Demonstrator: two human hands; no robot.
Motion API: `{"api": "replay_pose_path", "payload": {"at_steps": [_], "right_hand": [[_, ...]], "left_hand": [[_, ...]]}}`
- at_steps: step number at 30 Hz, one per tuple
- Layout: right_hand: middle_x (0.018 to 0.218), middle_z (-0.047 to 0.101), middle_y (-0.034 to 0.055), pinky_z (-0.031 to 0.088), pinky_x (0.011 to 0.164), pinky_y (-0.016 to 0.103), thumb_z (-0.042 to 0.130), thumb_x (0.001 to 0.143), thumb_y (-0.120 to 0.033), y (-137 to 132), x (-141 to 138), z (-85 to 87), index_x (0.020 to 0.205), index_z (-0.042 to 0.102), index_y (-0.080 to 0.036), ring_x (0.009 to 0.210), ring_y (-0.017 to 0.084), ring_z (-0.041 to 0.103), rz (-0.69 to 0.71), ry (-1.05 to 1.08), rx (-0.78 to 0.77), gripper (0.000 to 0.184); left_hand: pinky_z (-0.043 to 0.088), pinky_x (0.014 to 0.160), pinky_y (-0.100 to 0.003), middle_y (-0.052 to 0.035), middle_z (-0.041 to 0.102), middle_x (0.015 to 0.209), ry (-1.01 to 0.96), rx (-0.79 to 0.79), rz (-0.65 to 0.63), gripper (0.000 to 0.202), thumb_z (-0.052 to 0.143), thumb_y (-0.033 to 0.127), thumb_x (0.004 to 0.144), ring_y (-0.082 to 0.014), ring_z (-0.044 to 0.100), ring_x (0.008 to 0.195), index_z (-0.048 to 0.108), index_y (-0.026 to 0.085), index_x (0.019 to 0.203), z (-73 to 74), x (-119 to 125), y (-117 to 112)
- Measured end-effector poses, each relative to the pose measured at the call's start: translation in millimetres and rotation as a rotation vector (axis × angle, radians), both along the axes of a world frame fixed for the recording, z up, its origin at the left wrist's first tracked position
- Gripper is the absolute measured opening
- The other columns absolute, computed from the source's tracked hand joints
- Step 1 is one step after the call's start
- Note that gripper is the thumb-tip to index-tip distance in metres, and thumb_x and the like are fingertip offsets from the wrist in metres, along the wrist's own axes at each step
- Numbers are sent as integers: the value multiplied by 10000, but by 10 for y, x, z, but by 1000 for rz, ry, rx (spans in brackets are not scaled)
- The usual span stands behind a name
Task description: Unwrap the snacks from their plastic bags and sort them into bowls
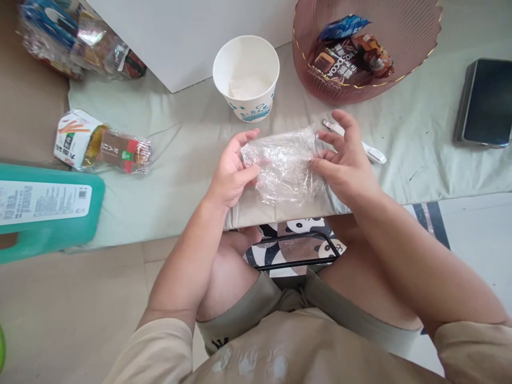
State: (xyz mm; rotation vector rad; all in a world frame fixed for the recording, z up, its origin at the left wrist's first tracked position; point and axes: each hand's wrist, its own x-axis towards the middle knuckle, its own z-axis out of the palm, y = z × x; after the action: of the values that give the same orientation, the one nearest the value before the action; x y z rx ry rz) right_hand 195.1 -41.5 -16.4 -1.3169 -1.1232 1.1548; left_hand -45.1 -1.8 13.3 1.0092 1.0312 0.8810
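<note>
Between my hands, a crinkled clear plastic bag (286, 170) is held flat over the table's front edge. My left hand (236, 170) pinches its left side between thumb and fingers. On the opposite side, my right hand (344, 157) grips the bag with thumb and fingertips, one finger raised. A white utility knife (375, 153) lies on the cloth, partly hidden behind my right hand. Just beyond the bag stands a white paper cup (250, 109) with blue print; something pale lies at its bottom.
A pink ribbed bowl (416, 58) with several wrapped snacks is at the back right, a dark phone-like device (486, 101) farther right. Wrapped snacks (126, 152) and a teal jug (96, 197) lie left. A white box (172, 42) stands behind the cup.
</note>
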Motion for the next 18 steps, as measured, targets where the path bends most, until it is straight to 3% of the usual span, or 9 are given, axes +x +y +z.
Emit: {"api": "replay_pose_path", "payload": {"at_steps": [3, 6, 10, 13, 16, 18], "right_hand": [[1126, 683, 24, 569, 652, 353, 807, 807, -335, -6, -18, -12, 1416, 459, -390, 748, 160, 649, 53, 69, -92, 704], [969, 693, 3, 586, 688, 386, 821, 806, -351, -10, -31, 53, 1332, 527, -353, 741, 178, 660, 72, 111, -110, 602], [948, 703, 2, 615, 830, 440, 819, 814, -331, 0, -58, 175, 1193, 591, -335, 856, 207, 704, 77, 127, -61, 443], [919, 689, 4, 625, 822, 432, 812, 813, -300, -2, -86, 213, 1123, 611, -311, 826, 195, 689, 48, 112, -42, 369], [902, 669, -2, 622, 746, 390, 792, 816, -258, -10, -101, 208, 1099, 620, -308, 757, 169, 656, -22, 100, -22, 334], [890, 657, -5, 617, 733, 377, 784, 817, -247, -16, -111, 208, 1072, 625, -305, 750, 166, 648, -55, 106, -9, 306]], "left_hand": [[610, 820, -312, -4, 518, 1601, -28, 47, 47, 616, 816, 175, 682, -333, 651, 1333, 626, 345, 1243, 13, -2, 2], [623, 869, -357, -12, 588, 1550, -119, -41, 54, 587, 758, 313, 759, -333, 642, 1353, 603, 343, 1324, 43, -5, 9], [638, 927, -432, -101, 700, 1425, -261, -215, -174, 573, 757, 542, 746, -365, 684, 1298, 697, 228, 1221, 48, 4, -13], [634, 970, -450, -117, 759, 1321, -303, -263, -340, 558, 850, 398, 669, -366, 723, 1249, 727, 208, 1179, 22, 14, -40], [650, 876, -396, -113, 800, 1221, -188, -291, -343, 445, 785, 183, 689, -335, 767, 1166, 744, 192, 1132, 0, 22, -41], [656, 847, -384, -119, 814, 1170, -142, -327, -320, 384, 719, 135, 708, -321, 782, 1124, 752, 166, 1089, -5, 24, -27]]}}
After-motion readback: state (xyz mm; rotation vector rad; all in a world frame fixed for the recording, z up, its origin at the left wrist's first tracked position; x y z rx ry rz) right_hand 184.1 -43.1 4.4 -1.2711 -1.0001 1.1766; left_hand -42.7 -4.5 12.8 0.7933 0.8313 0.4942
